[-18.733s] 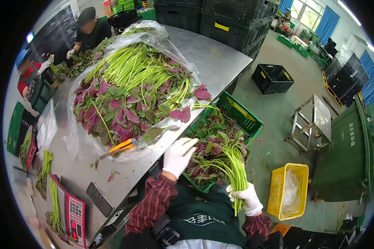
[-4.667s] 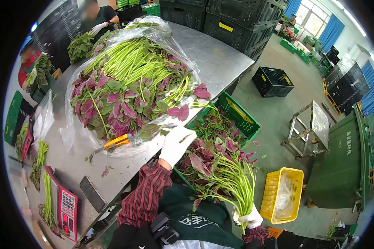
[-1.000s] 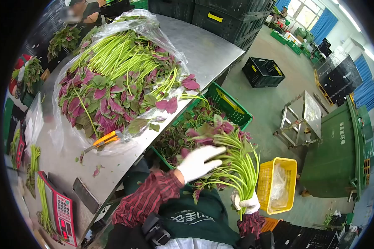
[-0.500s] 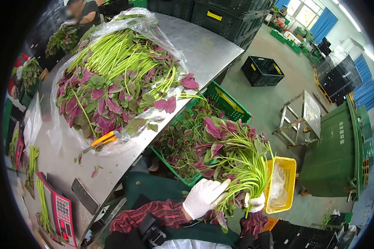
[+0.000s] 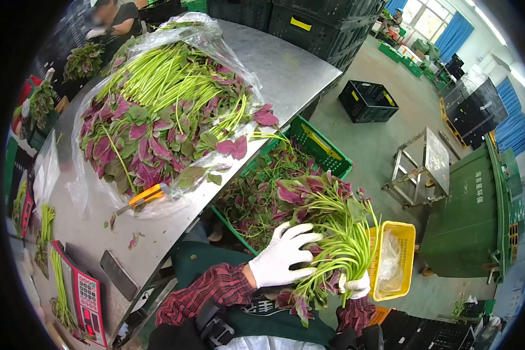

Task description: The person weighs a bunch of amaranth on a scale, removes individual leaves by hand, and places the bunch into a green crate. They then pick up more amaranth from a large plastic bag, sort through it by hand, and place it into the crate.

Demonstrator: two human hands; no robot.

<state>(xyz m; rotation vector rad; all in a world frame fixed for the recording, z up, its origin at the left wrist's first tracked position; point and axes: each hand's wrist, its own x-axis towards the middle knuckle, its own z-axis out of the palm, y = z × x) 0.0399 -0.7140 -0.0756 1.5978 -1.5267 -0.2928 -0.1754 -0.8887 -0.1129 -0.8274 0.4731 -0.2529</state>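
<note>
My right hand [image 5: 356,285], in a white glove, is wrapped round the lower stems of a bunch of red-and-green leafy vegetable [image 5: 345,236]. My left hand [image 5: 283,256], also gloved in white, lies against the left side of that bunch with its fingers spread. Under and behind the bunch is a green crate [image 5: 324,153] with loose leaves and stems. A large heap of the same vegetable [image 5: 157,111] sits in clear plastic on the metal table [image 5: 274,64]. An orange-handled knife [image 5: 149,196] rests at the heap's lower edge.
A red scale [image 5: 89,297] and a dark phone [image 5: 119,274] are on the table at lower left. At right are a yellow basket [image 5: 411,256], a metal stand [image 5: 434,160] and a green bin [image 5: 464,216]. Co-workers [image 5: 122,20] handle bunches at upper left.
My left hand has moved slightly up, and its fingers have spread from the stems. The bunch has shifted a little left in my right hand.
</note>
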